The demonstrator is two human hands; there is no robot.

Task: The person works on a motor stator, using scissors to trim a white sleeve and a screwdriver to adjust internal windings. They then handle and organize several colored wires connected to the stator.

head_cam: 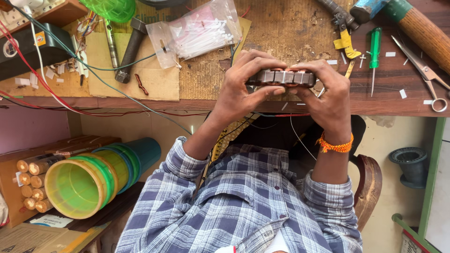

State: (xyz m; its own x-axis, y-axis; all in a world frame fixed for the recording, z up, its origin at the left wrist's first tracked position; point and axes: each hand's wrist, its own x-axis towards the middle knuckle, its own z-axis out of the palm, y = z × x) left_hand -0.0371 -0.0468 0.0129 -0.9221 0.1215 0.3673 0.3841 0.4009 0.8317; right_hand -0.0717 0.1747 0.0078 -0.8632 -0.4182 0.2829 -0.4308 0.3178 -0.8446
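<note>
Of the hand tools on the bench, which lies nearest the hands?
The yellow-handled pliers, just beyond the hand wearing the orange wristband; green screwdriver, scissors and hammer lie farther off.

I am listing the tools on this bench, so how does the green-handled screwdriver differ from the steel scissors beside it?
The green-handled screwdriver has a green plastic handle; the steel scissors are bare grey metal. The screwdriver is one straight shaft; the scissors lie slanted, ending in a ring handle. Both lie flat on the wooden bench, untouched.
</note>
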